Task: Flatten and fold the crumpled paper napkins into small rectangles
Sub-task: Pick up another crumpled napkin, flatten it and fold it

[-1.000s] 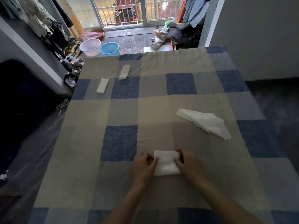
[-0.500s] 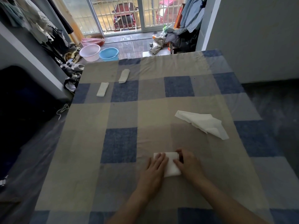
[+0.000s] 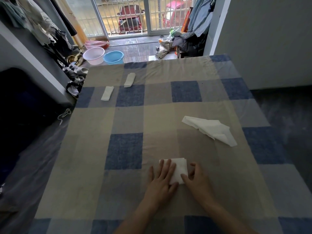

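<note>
We are creasing the folded napkin (image 3: 179, 169): left hand (image 3: 161, 180) pressing flat-fingered on it, right hand (image 3: 196, 180) pinching its right edge; next, the crumpled napkin (image 3: 211, 130) beyond our fingers needs flattening.

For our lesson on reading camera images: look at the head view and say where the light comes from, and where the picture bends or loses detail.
Head view: daylight enters through the barred window, bright there; the left side falls into dark shadow; the wide lens bows the checked cloth edges outward; the napkin under both hands shows little texture.
</note>
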The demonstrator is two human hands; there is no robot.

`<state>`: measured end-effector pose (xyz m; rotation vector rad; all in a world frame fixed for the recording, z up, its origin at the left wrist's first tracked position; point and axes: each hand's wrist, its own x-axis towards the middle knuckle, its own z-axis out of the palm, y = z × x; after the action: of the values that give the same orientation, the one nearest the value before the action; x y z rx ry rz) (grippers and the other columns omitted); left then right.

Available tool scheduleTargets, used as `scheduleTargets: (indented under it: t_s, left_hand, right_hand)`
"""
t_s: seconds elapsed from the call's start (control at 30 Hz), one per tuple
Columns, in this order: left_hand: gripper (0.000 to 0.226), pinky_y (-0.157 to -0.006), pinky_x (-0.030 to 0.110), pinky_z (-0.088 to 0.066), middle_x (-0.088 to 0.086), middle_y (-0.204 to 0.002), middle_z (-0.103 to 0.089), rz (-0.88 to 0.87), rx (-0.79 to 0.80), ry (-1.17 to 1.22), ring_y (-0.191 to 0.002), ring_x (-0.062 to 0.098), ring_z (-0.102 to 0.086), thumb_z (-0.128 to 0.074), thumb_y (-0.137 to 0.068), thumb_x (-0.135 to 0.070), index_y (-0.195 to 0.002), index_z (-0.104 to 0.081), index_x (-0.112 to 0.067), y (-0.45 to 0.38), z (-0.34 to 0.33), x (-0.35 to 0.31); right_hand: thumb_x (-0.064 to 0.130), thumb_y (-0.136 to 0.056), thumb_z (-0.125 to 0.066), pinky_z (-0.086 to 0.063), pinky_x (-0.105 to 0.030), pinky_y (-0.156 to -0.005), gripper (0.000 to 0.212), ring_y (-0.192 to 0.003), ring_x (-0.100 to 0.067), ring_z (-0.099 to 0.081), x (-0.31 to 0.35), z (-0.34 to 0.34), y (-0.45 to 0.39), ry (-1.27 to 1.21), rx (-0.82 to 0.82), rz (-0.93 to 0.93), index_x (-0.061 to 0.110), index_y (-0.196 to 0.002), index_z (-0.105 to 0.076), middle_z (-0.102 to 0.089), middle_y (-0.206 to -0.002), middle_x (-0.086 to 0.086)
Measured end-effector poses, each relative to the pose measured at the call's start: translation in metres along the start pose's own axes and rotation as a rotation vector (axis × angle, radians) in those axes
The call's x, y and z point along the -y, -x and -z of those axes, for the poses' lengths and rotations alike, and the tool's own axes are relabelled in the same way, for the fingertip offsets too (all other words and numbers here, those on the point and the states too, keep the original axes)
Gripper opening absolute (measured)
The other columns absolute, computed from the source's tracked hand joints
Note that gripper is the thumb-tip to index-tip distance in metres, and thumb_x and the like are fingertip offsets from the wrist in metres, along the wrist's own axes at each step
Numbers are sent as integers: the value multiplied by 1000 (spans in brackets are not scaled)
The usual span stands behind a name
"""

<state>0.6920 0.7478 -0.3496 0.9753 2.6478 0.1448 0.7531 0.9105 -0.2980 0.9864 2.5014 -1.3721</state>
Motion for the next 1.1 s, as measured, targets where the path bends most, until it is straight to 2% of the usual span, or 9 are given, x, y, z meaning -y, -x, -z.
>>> scheduleTargets:
  t_s: [0.1, 0.33, 0.47, 0.57, 0.67, 0.77, 0.87, 1.0, 1.1]
  left_hand:
    - [73, -109, 48, -3, -5, -160, -17, 14, -3, -7, -146, 19, -7, -35, -91, -60, -154, -14, -30, -1, 1, -1]
    - [74, -108, 48, -5, -6, -160, -19, 11, -9, -33, -146, 20, -8, -37, -89, -62, -153, -16, -32, -1, 0, 1]
    - [77, -109, 48, -5, -7, -160, -17, 0, -39, -20, -146, 19, -9, -39, -88, -62, -153, -15, -30, 0, -4, 3]
    - [85, -109, 50, -10, -4, -161, 1, -31, -67, -15, -147, 22, -6, -42, -82, -50, -154, -6, -24, -1, -3, -2]
    - [78, -110, 46, -9, 1, -160, 13, 67, -179, 85, -146, 14, 8, -29, -86, -30, -151, 11, -18, -6, 4, -10]
    - [83, -109, 48, -14, 3, -158, -18, -34, -140, 0, -147, 20, 0, -33, -82, -40, -153, 2, -16, -2, 4, -6]
    - [83, -107, 50, -16, 0, -156, -27, -56, -82, -10, -145, 21, -11, -40, -80, -49, -153, -14, -20, -1, 7, -2]
    - [81, -108, 50, -16, 0, -159, -17, -57, -38, -7, -145, 21, -17, -42, -83, -46, -154, -11, -23, 1, 5, -1]
    - [70, -110, 46, -16, -3, -160, -14, -80, -51, 35, -146, 18, -16, -43, -86, -39, -151, -24, -23, 2, 5, 7]
  right_hand:
    - [36, -81, -69, -41, -29, -84, 62, -109, -20, -52, -11, -2, 8, 180, 17, -4, 16, -132, -40, -47, -125, -4]
    - [21, -87, -61, -42, -36, -94, 45, -111, -24, -50, -22, 16, 6, 308, -83, 42, 11, -128, -47, -46, -126, -10]
    - [29, -90, -48, -47, -35, -89, 34, -102, -19, -51, 8, -1, 3, 232, -191, 368, 13, -120, -52, -49, -118, -5]
    - [28, -92, -41, -38, -22, -100, 36, -116, -10, -47, 37, -28, 1, 197, -134, 622, 16, -125, -48, -43, -130, 3]
    - [33, -95, -39, -24, -20, -112, 51, -137, -6, -29, 52, -51, -2, 116, 17, 622, 21, -144, -31, -26, -152, 3]
    - [47, -94, -24, -6, -19, -116, 64, -146, -11, -11, 36, -57, -12, 197, 90, 559, 16, -151, -19, -8, -159, 2]
    - [51, -93, -21, -4, -24, -118, 68, -146, -11, -2, 21, -56, -19, 373, 105, 597, 17, -151, -14, -3, -160, 0]
    - [47, -96, -23, -2, -28, -118, 64, -146, -8, 1, 17, -60, -20, 444, 92, 600, 19, -152, -12, 1, -159, 4]
    - [46, -96, -27, 0, -33, -116, 63, -146, -11, -6, 4, -48, -25, 592, 90, 527, 19, -152, -17, -11, -160, -1]
